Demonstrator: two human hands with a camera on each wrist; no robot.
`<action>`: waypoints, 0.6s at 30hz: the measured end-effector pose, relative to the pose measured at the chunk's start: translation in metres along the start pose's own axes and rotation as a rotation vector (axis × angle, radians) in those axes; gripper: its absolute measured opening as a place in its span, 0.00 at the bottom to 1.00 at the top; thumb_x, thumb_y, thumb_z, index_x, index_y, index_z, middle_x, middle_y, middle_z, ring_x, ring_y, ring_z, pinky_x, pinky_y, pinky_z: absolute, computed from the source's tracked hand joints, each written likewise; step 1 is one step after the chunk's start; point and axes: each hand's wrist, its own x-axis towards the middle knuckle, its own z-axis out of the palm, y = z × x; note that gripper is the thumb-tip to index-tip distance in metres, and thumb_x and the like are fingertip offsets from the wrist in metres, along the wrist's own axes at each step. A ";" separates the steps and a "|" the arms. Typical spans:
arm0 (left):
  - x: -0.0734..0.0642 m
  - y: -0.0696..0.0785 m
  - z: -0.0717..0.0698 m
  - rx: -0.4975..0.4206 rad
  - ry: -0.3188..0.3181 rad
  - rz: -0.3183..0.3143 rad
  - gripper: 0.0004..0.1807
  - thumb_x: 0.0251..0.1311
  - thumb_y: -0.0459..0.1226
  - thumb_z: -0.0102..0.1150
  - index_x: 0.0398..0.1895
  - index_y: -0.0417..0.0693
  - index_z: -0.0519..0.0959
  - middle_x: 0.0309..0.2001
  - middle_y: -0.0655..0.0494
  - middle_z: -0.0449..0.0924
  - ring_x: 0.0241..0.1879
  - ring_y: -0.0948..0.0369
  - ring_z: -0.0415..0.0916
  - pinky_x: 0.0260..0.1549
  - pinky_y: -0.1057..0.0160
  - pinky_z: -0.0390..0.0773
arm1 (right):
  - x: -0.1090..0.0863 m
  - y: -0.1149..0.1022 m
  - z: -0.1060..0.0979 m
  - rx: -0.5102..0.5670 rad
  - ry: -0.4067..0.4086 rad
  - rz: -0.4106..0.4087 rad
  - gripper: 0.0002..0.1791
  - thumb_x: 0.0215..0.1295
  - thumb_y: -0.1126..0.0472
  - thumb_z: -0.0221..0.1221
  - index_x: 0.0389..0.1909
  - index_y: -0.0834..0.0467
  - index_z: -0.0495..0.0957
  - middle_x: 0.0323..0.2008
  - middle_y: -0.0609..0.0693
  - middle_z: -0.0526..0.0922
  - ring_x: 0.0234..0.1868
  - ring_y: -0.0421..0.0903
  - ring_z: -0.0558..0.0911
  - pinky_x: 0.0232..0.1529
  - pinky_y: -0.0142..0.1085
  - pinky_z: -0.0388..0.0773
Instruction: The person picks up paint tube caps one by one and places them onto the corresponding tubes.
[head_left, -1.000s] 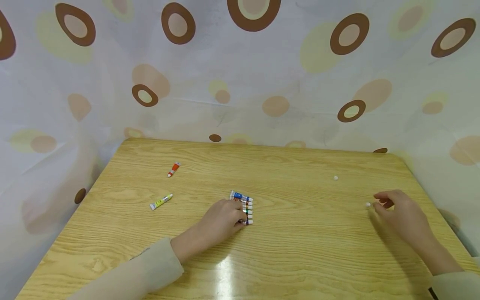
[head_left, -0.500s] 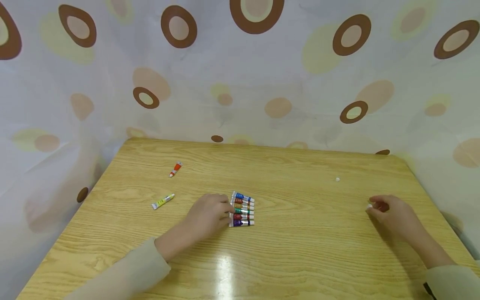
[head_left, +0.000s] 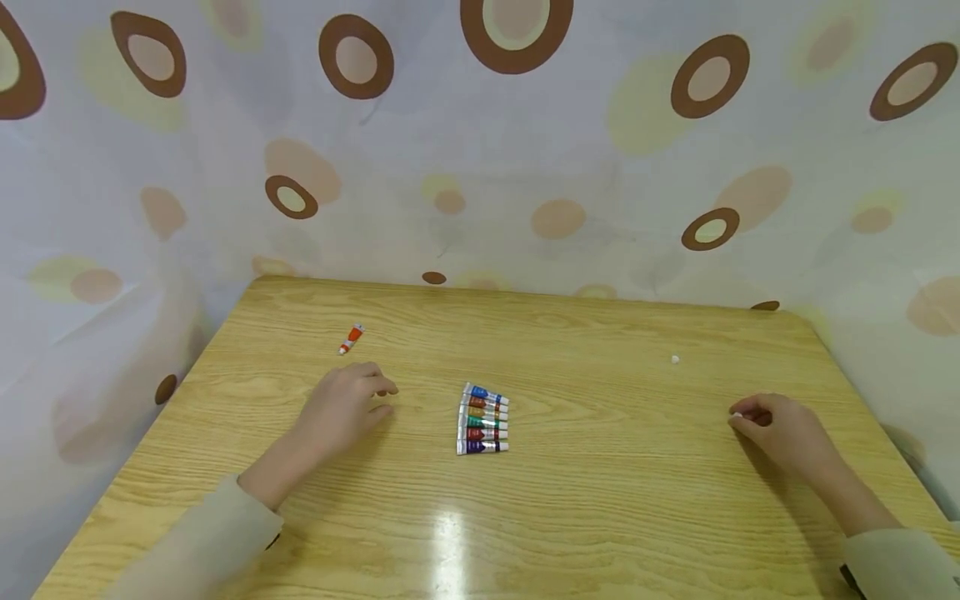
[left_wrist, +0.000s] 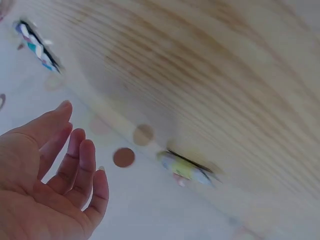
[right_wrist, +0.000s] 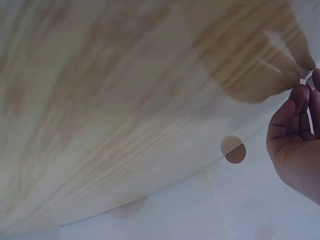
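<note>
Several small paint tubes [head_left: 483, 422] with white caps lie side by side in a row at the middle of the table. My left hand [head_left: 337, 412], fingers loosely bent and holding nothing, hovers to their left. It covers a yellow paint tube in the head view; in the left wrist view that yellow tube [left_wrist: 185, 167] lies on the table apart from the fingers. Farther back is a red paint tube [head_left: 351, 339]. On the right, my right hand [head_left: 783, 433] pinches a small white piece [head_left: 737, 415] between thumb and fingertips, close over the table.
Another small white piece [head_left: 675, 359] lies farther back on the right of the wooden table [head_left: 585, 500]. A dotted curtain [head_left: 480, 150] hangs along the table's back and sides.
My left hand has let go of the tube row and moved left, over the yellow tube. The right hand has closed thumb and fingers on the small white piece.
</note>
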 end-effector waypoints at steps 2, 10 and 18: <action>-0.003 -0.009 -0.002 -0.016 -0.006 -0.024 0.11 0.50 0.33 0.79 0.38 0.44 0.89 0.34 0.55 0.85 0.32 0.59 0.82 0.32 0.60 0.81 | -0.001 -0.001 0.001 0.003 0.007 0.002 0.15 0.74 0.58 0.61 0.46 0.68 0.83 0.38 0.58 0.87 0.36 0.46 0.82 0.32 0.31 0.75; -0.011 -0.035 -0.012 -0.110 -0.059 -0.155 0.15 0.55 0.35 0.76 0.45 0.41 0.88 0.40 0.51 0.86 0.38 0.54 0.83 0.36 0.55 0.83 | -0.007 -0.009 0.003 0.023 0.049 0.001 0.15 0.75 0.57 0.59 0.50 0.66 0.82 0.41 0.61 0.88 0.39 0.52 0.85 0.31 0.28 0.74; -0.017 -0.052 -0.011 -0.101 -0.114 -0.247 0.18 0.56 0.37 0.76 0.48 0.40 0.87 0.40 0.51 0.85 0.39 0.54 0.83 0.40 0.51 0.84 | -0.011 -0.023 0.006 0.033 0.181 -0.055 0.11 0.73 0.60 0.61 0.48 0.63 0.84 0.38 0.57 0.89 0.35 0.43 0.83 0.29 0.27 0.74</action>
